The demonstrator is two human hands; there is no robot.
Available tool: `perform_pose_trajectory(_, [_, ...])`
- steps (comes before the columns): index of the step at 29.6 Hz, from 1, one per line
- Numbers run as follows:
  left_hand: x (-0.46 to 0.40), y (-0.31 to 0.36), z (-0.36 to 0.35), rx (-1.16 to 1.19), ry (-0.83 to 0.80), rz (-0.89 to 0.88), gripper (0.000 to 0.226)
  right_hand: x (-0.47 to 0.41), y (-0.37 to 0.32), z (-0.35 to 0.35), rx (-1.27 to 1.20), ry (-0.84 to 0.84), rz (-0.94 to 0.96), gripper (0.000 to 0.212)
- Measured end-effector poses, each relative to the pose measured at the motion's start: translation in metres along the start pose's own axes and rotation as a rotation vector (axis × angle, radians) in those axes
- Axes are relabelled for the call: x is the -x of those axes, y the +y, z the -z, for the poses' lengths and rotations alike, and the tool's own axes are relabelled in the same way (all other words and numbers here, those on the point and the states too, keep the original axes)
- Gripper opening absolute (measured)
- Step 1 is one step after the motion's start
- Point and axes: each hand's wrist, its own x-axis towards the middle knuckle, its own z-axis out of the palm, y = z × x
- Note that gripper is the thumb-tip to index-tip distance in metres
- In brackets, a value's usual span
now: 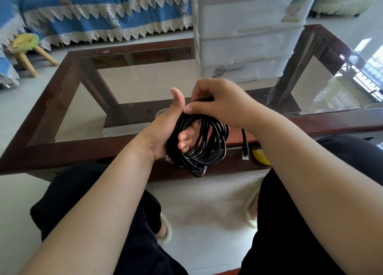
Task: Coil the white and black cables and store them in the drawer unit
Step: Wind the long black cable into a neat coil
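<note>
Item one: black network cable [204, 148], wound in a bundle of loops, held above the near edge of the glass-topped table [68, 150]. My left hand [165, 129] has its fingers curled through the loops, thumb raised. My right hand [219, 104] pinches the top of the coil, thumb pressed against the strands. Loose end with a clear plug [245, 155] hangs just right of the bundle. Item two: white plastic drawer unit [248, 36], upright on the far side of the table, drawers closed.
</note>
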Motion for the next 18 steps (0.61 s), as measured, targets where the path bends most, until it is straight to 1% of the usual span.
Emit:
perform_pose_trajectory(2, [0.002,0.001,0.003,0.020,-0.072,-0.022,0.075,-0.004,0.005,0.002,-0.115,-0.003,-0.016,0.025])
perform_pose_trajectory(4, [0.003,0.001,0.006,0.040,-0.125,-0.030,0.067,-0.006,0.009,0.001,-0.149,-0.010,-0.033,0.024])
perform_pose_trajectory(7, [0.004,0.001,0.004,0.005,-0.078,0.011,0.043,-0.007,0.013,0.000,-0.131,-0.037,-0.074,0.029])
perform_pose_trajectory(9, [0.005,0.003,0.002,-0.006,-0.038,0.031,0.037,-0.006,0.015,-0.002,-0.075,-0.066,-0.118,0.039])
perform_pose_trajectory(11, [0.005,0.004,0.003,-0.009,-0.031,0.022,0.039,-0.006,0.016,-0.006,-0.031,-0.091,-0.141,0.047])
perform_pose_trajectory(14, [0.006,0.006,0.008,-0.015,-0.044,0.003,0.055,-0.005,0.015,-0.012,-0.030,-0.131,-0.114,0.051])
perform_pose_trajectory(16, [0.006,0.010,0.011,0.009,-0.085,-0.001,0.064,-0.003,0.011,-0.008,-0.163,-0.222,-0.142,0.053])
perform_pose_trajectory(18, [0.004,0.015,0.014,0.048,-0.130,0.013,0.068,-0.004,0.009,-0.001,-0.275,-0.334,-0.131,0.046])
